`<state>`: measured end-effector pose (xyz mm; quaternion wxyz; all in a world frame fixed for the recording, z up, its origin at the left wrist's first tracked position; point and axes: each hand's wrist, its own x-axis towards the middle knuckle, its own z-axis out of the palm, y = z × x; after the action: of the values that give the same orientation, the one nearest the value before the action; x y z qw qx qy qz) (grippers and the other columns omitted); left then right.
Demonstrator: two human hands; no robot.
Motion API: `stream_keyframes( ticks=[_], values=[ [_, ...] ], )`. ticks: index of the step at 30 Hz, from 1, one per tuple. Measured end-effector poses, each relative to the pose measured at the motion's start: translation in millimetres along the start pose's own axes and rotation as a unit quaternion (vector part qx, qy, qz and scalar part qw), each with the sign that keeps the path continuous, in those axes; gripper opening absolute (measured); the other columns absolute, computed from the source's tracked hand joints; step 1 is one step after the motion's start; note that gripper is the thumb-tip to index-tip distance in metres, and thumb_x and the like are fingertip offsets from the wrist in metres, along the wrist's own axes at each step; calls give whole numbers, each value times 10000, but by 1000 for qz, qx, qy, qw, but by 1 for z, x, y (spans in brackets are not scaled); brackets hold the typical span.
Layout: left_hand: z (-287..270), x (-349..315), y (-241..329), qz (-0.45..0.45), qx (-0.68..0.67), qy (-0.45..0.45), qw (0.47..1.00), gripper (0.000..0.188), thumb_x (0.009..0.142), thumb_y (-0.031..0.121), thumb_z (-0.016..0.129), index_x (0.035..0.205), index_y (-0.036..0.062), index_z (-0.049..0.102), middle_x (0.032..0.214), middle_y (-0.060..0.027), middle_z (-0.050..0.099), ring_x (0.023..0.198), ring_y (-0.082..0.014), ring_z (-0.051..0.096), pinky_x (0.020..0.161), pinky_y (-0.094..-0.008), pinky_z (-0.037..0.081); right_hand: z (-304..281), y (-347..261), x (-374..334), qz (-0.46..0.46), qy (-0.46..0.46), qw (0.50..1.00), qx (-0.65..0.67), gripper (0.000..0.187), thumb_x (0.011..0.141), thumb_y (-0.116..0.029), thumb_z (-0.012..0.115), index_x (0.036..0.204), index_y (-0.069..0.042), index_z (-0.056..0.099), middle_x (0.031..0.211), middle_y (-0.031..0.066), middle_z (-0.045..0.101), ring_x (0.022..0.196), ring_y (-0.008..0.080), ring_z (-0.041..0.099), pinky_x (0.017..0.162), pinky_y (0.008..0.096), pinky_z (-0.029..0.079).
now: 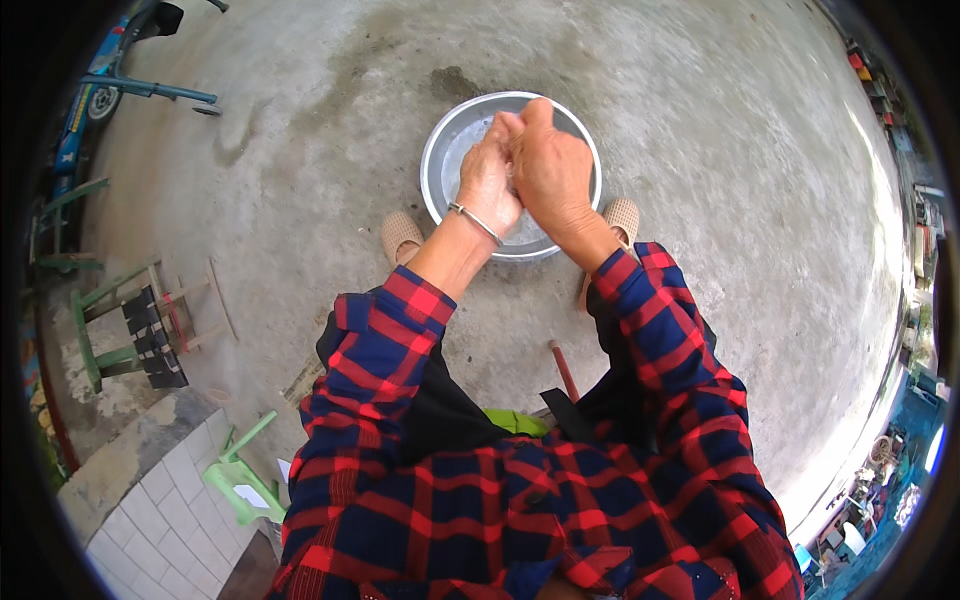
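Both hands are pressed together above a round metal basin [427,178] on the floor between my feet. My left hand [487,178] shows its wet inner side, with fingers curled in against the other hand and a silver bangle [473,222] round the wrist. Back upward, my right hand [551,168] is closed in a fist against the left fingers. Whatever may be between the hands is hidden. The basin seems to hold shallow water, partly covered by my hands.
Beige perforated shoes [402,232] flank the basin. On the left stand a green-framed chair [92,345], a small light-green plastic chair [245,485] and a blue wheeled vehicle [100,100]. White tiles [160,510] cover a raised edge. Assorted items line the far right.
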<state>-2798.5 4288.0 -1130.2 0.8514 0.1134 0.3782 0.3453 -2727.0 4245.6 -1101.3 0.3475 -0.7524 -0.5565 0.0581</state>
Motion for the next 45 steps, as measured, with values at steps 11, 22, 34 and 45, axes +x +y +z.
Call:
stream_keyframes(
  ticks=[11, 22, 34, 45],
  values=[
    [-18, 16, 21, -120, -62, -268, 954, 375, 998, 402, 474, 752, 126, 531, 652, 5, 490, 639, -133, 527, 586, -297, 471, -10, 28, 19, 24, 110, 972, 208, 330, 973, -349, 529, 853, -42, 545, 564, 97, 521, 446, 226, 500, 451, 381, 397],
    [20, -21, 69, -102, 237, -240, 936, 292, 908, 324, 658, 918, 32, 650, 885, -9, 597, 737, -62, 500, 515, -204, 342, -77, 49, 37, 200, -161, 700, 666, 153, 867, -101, 577, 971, 8, 602, 770, 45, 576, 633, 111, 526, 524, 235, 393],
    [14, -13, 94, 110, 220, -148, 958, 266, 938, 326, 616, 888, 64, 611, 869, -34, 614, 810, -127, 581, 660, -291, 492, -99, 70, 36, 251, -144, 772, 566, 97, 835, -98, 566, 879, -16, 592, 652, 38, 551, 544, 112, 513, 480, 240, 398],
    [26, -25, 88, 89, 291, -206, 930, 241, 916, 224, 649, 764, 100, 508, 851, -112, 652, 763, -222, 652, 706, -303, 538, -78, 54, 27, 373, -186, 695, 585, 231, 936, -228, 563, 961, -2, 600, 788, 83, 601, 621, 159, 590, 500, 259, 478]
  ],
)
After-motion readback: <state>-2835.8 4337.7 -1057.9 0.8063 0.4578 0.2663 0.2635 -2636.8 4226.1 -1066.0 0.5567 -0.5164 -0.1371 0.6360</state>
